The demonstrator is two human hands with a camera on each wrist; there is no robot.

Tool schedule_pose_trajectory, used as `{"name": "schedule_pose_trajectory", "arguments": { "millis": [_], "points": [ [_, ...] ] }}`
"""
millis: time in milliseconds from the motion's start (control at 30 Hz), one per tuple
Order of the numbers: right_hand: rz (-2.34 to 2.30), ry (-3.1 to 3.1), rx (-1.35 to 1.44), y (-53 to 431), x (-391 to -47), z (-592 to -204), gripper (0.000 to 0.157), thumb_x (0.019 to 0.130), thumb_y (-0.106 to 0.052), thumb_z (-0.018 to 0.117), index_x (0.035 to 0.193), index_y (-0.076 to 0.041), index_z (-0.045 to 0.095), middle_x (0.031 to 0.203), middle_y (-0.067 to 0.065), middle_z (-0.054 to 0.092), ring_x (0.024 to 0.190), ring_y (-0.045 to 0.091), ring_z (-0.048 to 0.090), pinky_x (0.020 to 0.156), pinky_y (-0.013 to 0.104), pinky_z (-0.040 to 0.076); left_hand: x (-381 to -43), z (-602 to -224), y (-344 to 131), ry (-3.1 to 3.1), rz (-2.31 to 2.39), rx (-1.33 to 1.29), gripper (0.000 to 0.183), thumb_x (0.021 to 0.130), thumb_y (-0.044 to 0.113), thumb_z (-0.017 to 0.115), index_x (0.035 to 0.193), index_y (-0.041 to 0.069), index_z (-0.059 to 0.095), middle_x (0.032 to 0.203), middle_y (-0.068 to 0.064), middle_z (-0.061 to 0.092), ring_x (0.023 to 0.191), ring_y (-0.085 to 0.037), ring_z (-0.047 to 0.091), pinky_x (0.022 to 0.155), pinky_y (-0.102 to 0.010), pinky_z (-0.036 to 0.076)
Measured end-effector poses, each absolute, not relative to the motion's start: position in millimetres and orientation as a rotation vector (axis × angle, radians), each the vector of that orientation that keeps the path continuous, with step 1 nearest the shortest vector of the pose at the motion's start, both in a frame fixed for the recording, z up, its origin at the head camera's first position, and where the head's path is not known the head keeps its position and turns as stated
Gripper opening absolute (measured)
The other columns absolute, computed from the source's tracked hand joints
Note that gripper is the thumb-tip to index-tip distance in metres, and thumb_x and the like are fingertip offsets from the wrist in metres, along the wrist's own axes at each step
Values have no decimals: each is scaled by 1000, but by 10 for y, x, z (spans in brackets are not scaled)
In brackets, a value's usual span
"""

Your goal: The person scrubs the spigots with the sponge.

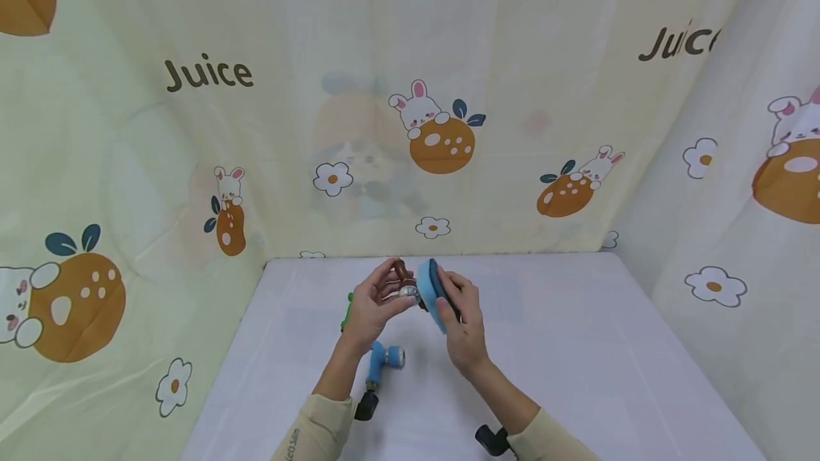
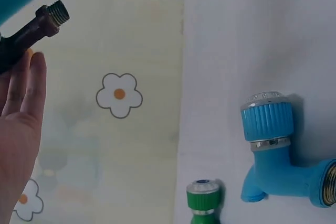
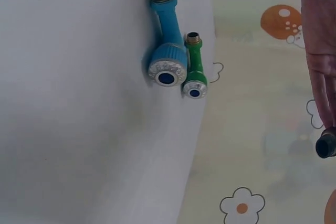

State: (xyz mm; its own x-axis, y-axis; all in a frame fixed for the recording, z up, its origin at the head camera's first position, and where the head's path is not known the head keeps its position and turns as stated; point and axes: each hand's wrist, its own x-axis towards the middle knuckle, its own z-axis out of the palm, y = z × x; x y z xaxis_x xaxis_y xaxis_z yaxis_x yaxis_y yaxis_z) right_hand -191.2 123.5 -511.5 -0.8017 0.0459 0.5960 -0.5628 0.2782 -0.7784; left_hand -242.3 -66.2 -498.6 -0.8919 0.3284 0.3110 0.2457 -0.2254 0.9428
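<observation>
In the head view my left hand holds up a brown tap with a silver knob, above the table. The tap's threaded end points away from the fingers in the left wrist view. My right hand grips a sponge with a light blue face and a dark blue back. The light blue face is turned to the tap, right at its knob. In the left wrist view the sponge fills the top left corner and overlaps the tap.
A blue tap lies on the white table, below the left hand. Left of it lies a smaller green tap, partly hidden behind the left hand in the head view. A printed curtain hangs behind the table and along its sides.
</observation>
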Motion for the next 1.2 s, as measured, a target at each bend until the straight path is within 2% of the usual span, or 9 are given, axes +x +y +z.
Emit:
{"name": "schedule_pose_trajectory", "arguments": {
  "millis": [100,267,400,633,967,1067,1200],
  "points": [
    [1534,-2045,555,1209,-1919,-5101,50,104,-2,52,154,-11,51,152,11,48,132,20,36,103,29,38,-2422,-4993,-671,1898,2290,729,78,87,6,84,155,16,47,138,-20,63,121,-20,66,95,-31,59],
    [1555,-2091,532,1187,-1946,-5085,48,105,-8,54,153,-17,53,151,4,50,128,18,36,99,36,39,-2404,-4964,-687,1898,2251,724,80,84,5,86,154,18,50,132,-19,66,117,-21,65,92,-29,60],
    [1552,-2097,486,1164,-1962,-5100,49,105,-10,55,153,-18,54,151,6,49,126,19,35,97,40,37,-2388,-4932,-673,1916,2244,704,78,84,8,87,152,19,52,129,-19,67,117,-22,65,90,-29,61],
    [1579,-2104,420,1134,-1946,-5091,47,106,-11,55,152,-17,54,149,7,50,124,18,34,95,41,38,-2366,-4885,-659,1917,2276,673,75,84,8,87,150,18,55,126,-18,68,117,-25,64,89,-28,61],
    [1525,-2191,304,1115,-1954,-5133,46,108,-24,55,154,-28,52,148,5,46,126,17,30,96,45,40,-2359,-4872,-662,1870,2319,656,72,85,9,86,149,16,55,123,-11,70,117,-21,66,93,-32,60],
    [1487,-2208,273,1113,-1956,-5160,46,108,-26,56,154,-30,52,148,8,45,127,19,30,96,47,40,-2367,-4882,-661,1861,2329,651,73,84,12,87,150,16,55,124,-15,69,118,-20,67,94,-32,60],
    [1441,-2237,229,1111,-1955,-5202,47,107,-30,58,154,-31,51,149,11,43,127,23,29,96,48,38,-2378,-4890,-655,1856,2336,645,72,85,12,86,149,17,55,131,-30,63,120,-18,67,96,-32,59]
  ]
}}
